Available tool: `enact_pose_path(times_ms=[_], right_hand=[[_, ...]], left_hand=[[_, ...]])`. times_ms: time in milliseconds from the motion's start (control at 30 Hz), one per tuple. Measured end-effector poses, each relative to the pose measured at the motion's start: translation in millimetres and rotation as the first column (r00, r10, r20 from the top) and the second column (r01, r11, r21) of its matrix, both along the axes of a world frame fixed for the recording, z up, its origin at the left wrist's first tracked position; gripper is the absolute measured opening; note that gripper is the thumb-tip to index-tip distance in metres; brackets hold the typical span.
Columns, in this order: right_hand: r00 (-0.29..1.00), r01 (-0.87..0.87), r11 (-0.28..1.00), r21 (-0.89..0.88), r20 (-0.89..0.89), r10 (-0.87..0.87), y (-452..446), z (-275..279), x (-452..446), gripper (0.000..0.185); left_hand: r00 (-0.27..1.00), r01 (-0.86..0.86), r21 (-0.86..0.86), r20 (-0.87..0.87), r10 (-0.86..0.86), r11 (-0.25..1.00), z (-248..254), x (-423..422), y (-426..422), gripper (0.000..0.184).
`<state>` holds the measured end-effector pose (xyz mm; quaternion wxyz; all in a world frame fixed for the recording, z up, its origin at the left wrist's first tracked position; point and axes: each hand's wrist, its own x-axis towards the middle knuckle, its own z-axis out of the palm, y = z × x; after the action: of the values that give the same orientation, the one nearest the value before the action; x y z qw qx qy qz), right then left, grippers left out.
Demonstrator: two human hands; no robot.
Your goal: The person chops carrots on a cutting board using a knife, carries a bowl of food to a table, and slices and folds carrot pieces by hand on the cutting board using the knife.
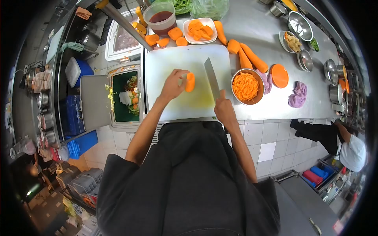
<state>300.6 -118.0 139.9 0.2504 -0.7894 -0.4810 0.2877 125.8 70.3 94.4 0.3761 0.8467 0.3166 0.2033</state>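
Note:
A short carrot piece (189, 82) is pinched in the fingers of my left hand (174, 85), over the white cutting board (163, 63). My right hand (225, 111) grips the handle of a large kitchen knife (211, 76), whose blade points away from me over the right part of the board. A yellow-orange stain marks the board between my hands. Just right of the board, a metal bowl (258, 95) holds shredded carrot (245, 86).
Behind the board are a plate (200, 40) of carrot chunks, a tub (164, 29) of dark liquid and loose carrots (254, 57). Purple cloth (297, 94) and an orange lid (279, 76) lie right. A scrap bin (118, 106) stands left; another person (351, 151) is at far right.

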Motion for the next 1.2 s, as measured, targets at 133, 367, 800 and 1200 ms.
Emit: enact_pose_path(times_ms=[133, 367, 800, 1200], right_hand=[[0.998, 0.012, 0.999, -0.035, -0.059, -0.014, 2.8, 6.0, -25.7, 0.024], [0.998, -0.003, 0.999, -0.051, -0.056, 0.001, -1.8, 15.6, -41.3, 0.018], [0.999, -0.029, 0.976, -0.216, 0.01, 0.032, -12.3, 38.5, -50.6, 0.029], [0.998, -0.055, 0.998, -0.013, 0.032, 0.055, 0.0, -3.1, -48.1, 0.027]], left_hand=[[0.996, -0.046, 0.082, 0.08, 0.039, 0.996, -15.9, 12.0, -22.2, 0.038], [0.957, -0.288, -0.17, -0.019, 0.289, 0.942, -9.7, 28.0, -45.1, 0.031], [0.994, 0.044, 0.311, 0.086, -0.074, 0.949, -26.4, 24.1, -22.1, 0.026], [0.991, 0.019, 0.328, 0.122, -0.062, 0.944, -40.0, 20.8, -18.9, 0.021]])
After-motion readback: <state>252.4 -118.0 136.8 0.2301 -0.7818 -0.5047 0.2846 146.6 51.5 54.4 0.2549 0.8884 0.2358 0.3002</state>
